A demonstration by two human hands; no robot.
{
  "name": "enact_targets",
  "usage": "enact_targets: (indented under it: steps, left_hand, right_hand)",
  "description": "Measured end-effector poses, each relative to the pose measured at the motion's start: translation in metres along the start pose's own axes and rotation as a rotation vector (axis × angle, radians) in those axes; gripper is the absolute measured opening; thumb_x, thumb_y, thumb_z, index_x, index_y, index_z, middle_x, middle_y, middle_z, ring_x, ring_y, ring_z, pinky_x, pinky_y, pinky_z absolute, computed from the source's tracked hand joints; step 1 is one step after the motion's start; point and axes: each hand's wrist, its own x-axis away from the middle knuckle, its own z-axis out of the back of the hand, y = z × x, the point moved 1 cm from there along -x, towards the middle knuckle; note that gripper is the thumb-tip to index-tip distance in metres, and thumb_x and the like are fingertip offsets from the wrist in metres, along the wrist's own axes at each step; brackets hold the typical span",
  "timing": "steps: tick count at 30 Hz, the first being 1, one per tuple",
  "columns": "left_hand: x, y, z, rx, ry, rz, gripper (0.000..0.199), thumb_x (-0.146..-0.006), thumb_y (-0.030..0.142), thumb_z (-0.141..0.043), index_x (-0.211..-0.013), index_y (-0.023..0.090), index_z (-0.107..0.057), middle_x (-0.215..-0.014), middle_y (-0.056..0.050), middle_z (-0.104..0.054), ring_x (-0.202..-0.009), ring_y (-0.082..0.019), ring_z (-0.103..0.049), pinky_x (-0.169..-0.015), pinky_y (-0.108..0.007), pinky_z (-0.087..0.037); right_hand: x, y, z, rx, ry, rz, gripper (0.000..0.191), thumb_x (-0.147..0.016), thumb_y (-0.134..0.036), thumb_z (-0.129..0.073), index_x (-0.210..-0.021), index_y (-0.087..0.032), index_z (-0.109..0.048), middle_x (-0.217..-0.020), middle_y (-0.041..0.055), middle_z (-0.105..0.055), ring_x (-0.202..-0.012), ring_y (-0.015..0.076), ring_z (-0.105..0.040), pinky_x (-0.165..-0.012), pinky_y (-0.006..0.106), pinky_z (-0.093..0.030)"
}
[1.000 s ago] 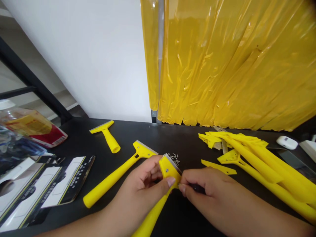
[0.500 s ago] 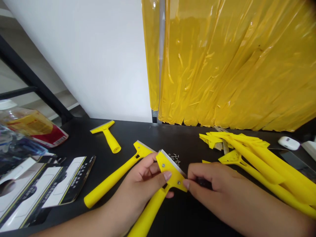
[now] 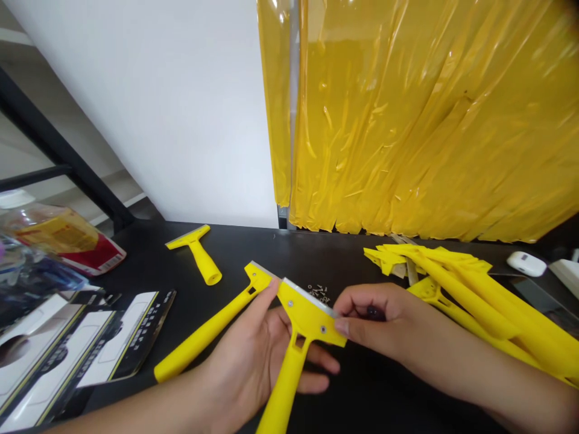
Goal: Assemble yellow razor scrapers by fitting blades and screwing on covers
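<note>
A yellow scraper (image 3: pixel 305 322) with a metal blade along its head and two screws is in front of me, its handle pointing down toward me. My right hand (image 3: pixel 389 319) pinches the right end of its head between thumb and fingers. Something small and dark (image 3: pixel 374 312) shows in the curl of those fingers; its kind is unclear. My left hand (image 3: pixel 257 343) is open behind the scraper, thumb raised beside the head's left corner and fingers spread under the handle. A second long-handled scraper (image 3: pixel 203 325) lies just left, partly behind my left thumb.
Small screws (image 3: pixel 319 293) lie loose behind the held scraper. A short scraper (image 3: pixel 199 253) is farther back left. Yellow scraper parts (image 3: pixel 470 295) are piled right, near a white case (image 3: pixel 526 263). Printed cards (image 3: pixel 122 337) and a bottle (image 3: pixel 67 238) are at left.
My left thumb has come off the scraper's head and the left fingers have spread. The scraper has turned slightly more upright and shifted left, with my right hand gripping its right end.
</note>
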Motion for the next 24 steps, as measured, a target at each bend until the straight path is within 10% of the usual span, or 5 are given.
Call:
enact_targets:
  steps: [8,18,24]
  left_hand:
    - [0.000,-0.014,0.005,0.019,-0.125,0.319,0.069,-0.084,0.069,-0.052,-0.092,0.006,-0.077,-0.089,-0.018,-0.073,-0.071,-0.020,-0.071,-0.049,-0.019,-0.046]
    - [0.000,-0.009,-0.002,0.151,0.075,0.176,0.025,-0.090,0.036,-0.068,-0.094,0.012,-0.075,-0.079,-0.005,-0.070,-0.057,-0.012,-0.065,-0.052,-0.020,-0.051]
    - [-0.001,-0.005,0.001,0.151,0.133,0.034,0.017,-0.094,0.029,-0.069,-0.101,0.013,-0.073,-0.080,-0.006,-0.070,-0.065,-0.015,-0.068,-0.054,-0.023,-0.055]
  right_hand:
    - [-0.002,0.002,-0.003,-0.135,-0.018,0.058,0.023,-0.094,-0.042,-0.070,-0.090,-0.020,-0.073,-0.084,-0.0014,-0.070,-0.083,0.0151,-0.061,-0.077,0.027,-0.046]
    - [-0.017,0.021,-0.001,-0.244,0.003,0.132,0.022,-0.092,-0.039,-0.076,-0.111,-0.030,-0.080,-0.108,0.0002,-0.078,-0.102,0.0193,-0.068,-0.093,0.032,-0.049]
    - [-0.019,0.025,0.004,-0.239,0.076,0.049,0.032,-0.098,-0.048,-0.065,-0.122,-0.031,-0.076,-0.078,-0.0020,-0.067,-0.066,0.0124,-0.055,-0.062,0.026,-0.042]
